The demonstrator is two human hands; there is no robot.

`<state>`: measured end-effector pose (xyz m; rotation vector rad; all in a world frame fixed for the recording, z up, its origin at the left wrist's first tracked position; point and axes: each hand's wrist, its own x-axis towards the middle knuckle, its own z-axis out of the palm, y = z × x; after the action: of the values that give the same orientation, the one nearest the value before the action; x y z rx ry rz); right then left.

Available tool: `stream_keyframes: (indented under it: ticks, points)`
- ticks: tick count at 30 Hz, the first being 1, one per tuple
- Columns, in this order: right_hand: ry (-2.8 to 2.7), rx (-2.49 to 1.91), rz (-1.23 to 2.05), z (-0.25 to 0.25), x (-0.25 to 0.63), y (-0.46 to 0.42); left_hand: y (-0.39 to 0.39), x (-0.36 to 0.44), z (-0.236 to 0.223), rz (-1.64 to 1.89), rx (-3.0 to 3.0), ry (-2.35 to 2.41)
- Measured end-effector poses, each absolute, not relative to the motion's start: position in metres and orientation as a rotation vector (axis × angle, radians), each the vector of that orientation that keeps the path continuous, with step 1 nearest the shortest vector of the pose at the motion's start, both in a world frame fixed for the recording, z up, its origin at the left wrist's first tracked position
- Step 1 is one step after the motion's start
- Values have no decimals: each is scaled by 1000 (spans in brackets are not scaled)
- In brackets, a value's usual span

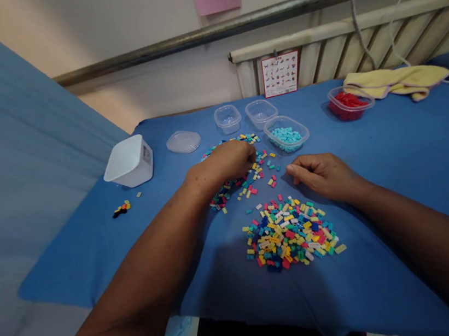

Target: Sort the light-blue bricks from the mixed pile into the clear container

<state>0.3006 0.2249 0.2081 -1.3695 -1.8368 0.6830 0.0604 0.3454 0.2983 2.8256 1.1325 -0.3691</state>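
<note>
Small coloured bricks lie in a near pile (291, 231) and a scattered far pile (246, 179) on the blue cloth (392, 157). My left hand (226, 162) rests knuckles-up over the far pile, fingers curled down onto the bricks; what they hold is hidden. My right hand (320, 177) lies on the cloth just right of the scattered bricks, fingers curled loosely together, their tips near a few loose bricks. A clear tub of light blue bricks (286, 135) stands just beyond both hands.
Two clear tubs (227, 118) (261, 112) with nothing visible in them stand behind, with a lid (183, 141) and a white container (129, 161) to the left. A tub of red bricks (347, 103) and a yellow towel (397, 82) lie far right. A few bricks (121, 208) lie at left.
</note>
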Motion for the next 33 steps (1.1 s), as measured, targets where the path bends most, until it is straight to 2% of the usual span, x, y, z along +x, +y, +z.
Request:
stream_keyframes:
  ticks: [11, 17, 24, 26, 30, 33]
  points:
    - [-1845, -1377, 685, 208, 301, 225, 337, 60, 302, -376, 2749, 1122]
    - [-1849, -1380, 678, 206, 301, 227, 354, 59, 302, 101, 2646, 1029]
    - [-1848, -1365, 671, 209, 302, 224, 372, 113, 306, 564, 2585, 983]
    - [-1837, -1365, 681, 209, 302, 224, 372, 115, 308, 490, 2659, 1037]
    - [-1836, -1370, 698, 208, 300, 226, 362, 98, 306, -56, 2743, 1108]
    - [-1844, -1377, 691, 207, 301, 227, 356, 87, 300, -269, 2741, 1137]
